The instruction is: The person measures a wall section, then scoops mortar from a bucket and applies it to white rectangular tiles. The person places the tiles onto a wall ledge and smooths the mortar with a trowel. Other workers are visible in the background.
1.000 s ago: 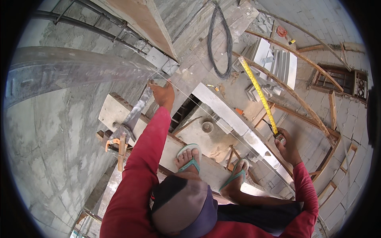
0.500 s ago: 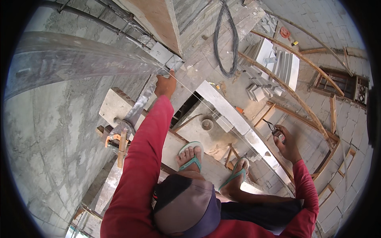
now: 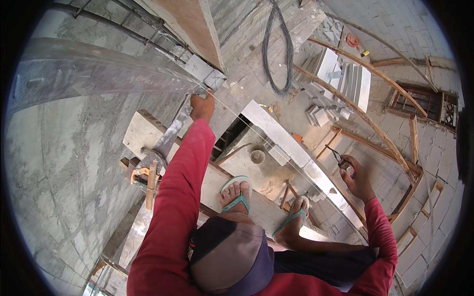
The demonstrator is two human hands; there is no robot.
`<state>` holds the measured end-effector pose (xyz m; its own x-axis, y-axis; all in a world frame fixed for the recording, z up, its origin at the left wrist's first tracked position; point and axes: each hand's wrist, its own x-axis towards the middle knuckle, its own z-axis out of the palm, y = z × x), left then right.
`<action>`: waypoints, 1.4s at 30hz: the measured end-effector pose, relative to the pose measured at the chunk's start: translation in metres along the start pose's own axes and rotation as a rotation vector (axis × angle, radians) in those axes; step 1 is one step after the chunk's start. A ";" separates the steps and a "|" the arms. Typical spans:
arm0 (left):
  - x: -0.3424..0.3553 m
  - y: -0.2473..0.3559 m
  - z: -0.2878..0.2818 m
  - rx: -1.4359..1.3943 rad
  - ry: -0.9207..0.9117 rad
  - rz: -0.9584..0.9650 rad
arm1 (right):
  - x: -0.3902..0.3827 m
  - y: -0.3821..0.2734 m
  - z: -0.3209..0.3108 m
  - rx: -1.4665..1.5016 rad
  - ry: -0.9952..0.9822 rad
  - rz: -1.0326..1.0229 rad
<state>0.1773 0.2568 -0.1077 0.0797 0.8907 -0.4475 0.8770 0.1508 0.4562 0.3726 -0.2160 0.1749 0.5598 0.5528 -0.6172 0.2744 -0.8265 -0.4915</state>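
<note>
My left hand (image 3: 202, 107) reaches far forward to the wall corner, its fingers closed and thumb up. Its fingertips meet a taut white string (image 3: 232, 112) that runs from a pale block (image 3: 198, 67) toward the lower right. Away to the right, my right hand (image 3: 359, 181) is closed round a small hand-held thing (image 3: 348, 169) with a rounded grey-and-red body and a dark loop (image 3: 333, 152) sticking out; its exact kind is unclear. A long whitish beam edge (image 3: 276, 132) passes below the string, between my hands.
I perch high, my sandalled feet (image 3: 236, 194) on a ledge. Beside it an opening drops to a floor with a bucket (image 3: 257, 157). A coil of wire (image 3: 276, 54), stacked pale panels (image 3: 353, 81) and curved poles (image 3: 365, 116) lie beyond. A clamp (image 3: 140, 173) sits left of my arm.
My left hand has shifted slightly left and down; the index finger that pointed out at the corner is now less extended. My right hand has hardly moved.
</note>
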 end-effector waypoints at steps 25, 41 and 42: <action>0.046 -0.059 0.038 -0.143 0.200 0.292 | -0.003 0.000 -0.004 0.021 -0.038 0.005; 0.032 -0.043 0.013 -0.305 0.012 0.331 | -0.007 0.000 -0.007 0.045 -0.030 -0.017; 0.027 -0.042 0.012 -0.337 0.006 0.341 | -0.008 -0.002 -0.007 0.033 -0.025 -0.015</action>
<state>0.1485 0.2693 -0.1478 0.3326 0.9157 -0.2254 0.5985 -0.0203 0.8009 0.3736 -0.2195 0.1850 0.5358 0.5682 -0.6246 0.2566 -0.8143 -0.5206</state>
